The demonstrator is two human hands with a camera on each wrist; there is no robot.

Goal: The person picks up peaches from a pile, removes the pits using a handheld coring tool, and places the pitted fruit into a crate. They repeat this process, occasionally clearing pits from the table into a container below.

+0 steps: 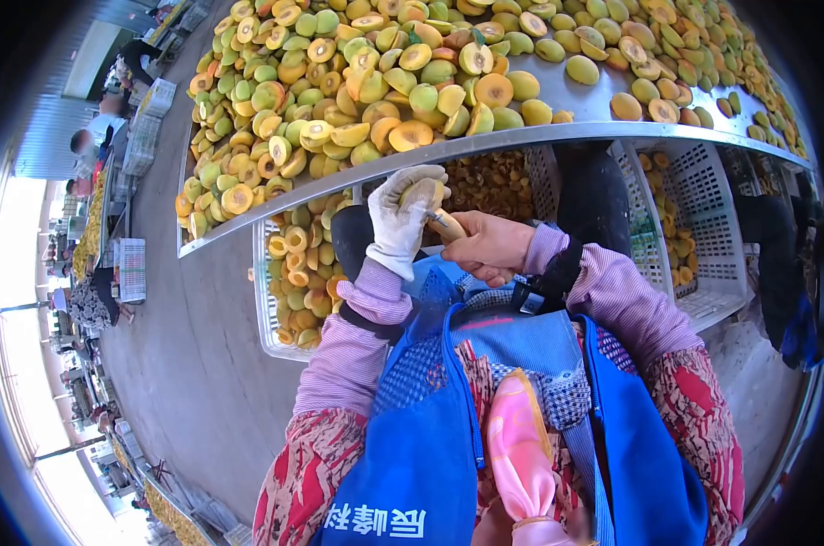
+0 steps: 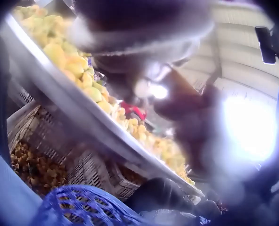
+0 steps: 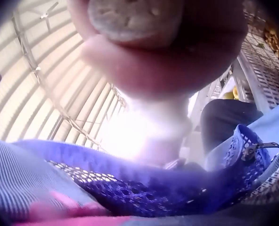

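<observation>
In the head view the left hand [image 1: 398, 218], in a whitish glove, grips a halved yellow fruit [image 1: 422, 197] just off the table's front edge. The bare right hand [image 1: 492, 246] has its fingers curled round the wooden handle of a small tool [image 1: 446, 226], whose metal end meets the fruit. In the left wrist view the gloved hand [image 2: 144, 33] is dark and blurred. The right wrist view shows the right hand [image 3: 144, 70] close up around the blunt end of the handle [image 3: 135, 21]; the fruit is not visible there.
A metal-edged table [image 1: 594, 134] heaped with halved fruit spans the front. Below it stand a crate of fruit rings [image 1: 264, 309] at left, a crate of small dark pieces [image 1: 544, 177] in the middle and another crate [image 1: 703, 218] at right. Other people are at far left.
</observation>
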